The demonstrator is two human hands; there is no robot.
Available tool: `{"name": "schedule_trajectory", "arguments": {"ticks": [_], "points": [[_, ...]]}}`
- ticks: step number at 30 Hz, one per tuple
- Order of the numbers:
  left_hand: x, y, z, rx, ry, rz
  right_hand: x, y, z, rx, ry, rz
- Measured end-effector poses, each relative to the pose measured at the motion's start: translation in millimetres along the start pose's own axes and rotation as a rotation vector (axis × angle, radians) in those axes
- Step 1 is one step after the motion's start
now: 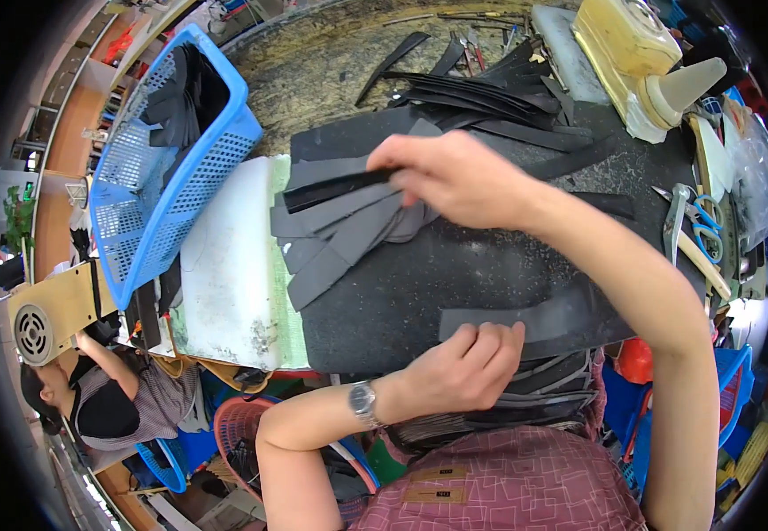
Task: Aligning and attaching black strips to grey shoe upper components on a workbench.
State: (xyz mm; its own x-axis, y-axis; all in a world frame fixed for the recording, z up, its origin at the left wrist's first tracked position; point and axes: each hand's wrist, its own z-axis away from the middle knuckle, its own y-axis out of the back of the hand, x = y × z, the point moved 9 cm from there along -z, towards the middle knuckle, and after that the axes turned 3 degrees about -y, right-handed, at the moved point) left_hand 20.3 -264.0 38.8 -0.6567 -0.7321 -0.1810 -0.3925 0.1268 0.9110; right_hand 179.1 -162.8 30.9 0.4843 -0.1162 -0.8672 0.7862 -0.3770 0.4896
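My right hand (450,177) reaches across the black mat (375,327) and pinches the end of a glossy black strip (331,190). That strip lies over a fanned pile of dark grey flat strips (339,252), whose material I cannot make out. My left hand (468,367) is closed, fingers curled together at the mat's near edge. Its fingertips overlap the near edge of a single grey strip (543,320), which is blurred toward its right end. Whether they grip that strip or something smaller is hidden.
A blue basket (246,124) holding dark pieces tilts at left, by a white block (224,265). Black strips (481,97) lie at the back. On the right are scissors (710,228), a yellowish container (623,53) and a plastic bag (760,177). Another person (127,389) sits at far left.
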Motion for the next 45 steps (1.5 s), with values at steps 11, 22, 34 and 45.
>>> {"name": "schedule_trajectory", "arguments": {"ticks": [11,22,34,45], "points": [[16,-12,57,0.073,0.179,0.109,24,19,184,-0.143,-0.625,-0.085],[34,-19,64,-0.024,0.108,-0.088,41,-18,161,-0.193,-0.69,-0.147],[4,-27,47,-0.075,0.284,0.291,38,-20,154,-0.101,-0.531,0.086],[0,-35,30,-0.231,0.101,0.167,29,31,175,0.053,-0.257,0.899]]}}
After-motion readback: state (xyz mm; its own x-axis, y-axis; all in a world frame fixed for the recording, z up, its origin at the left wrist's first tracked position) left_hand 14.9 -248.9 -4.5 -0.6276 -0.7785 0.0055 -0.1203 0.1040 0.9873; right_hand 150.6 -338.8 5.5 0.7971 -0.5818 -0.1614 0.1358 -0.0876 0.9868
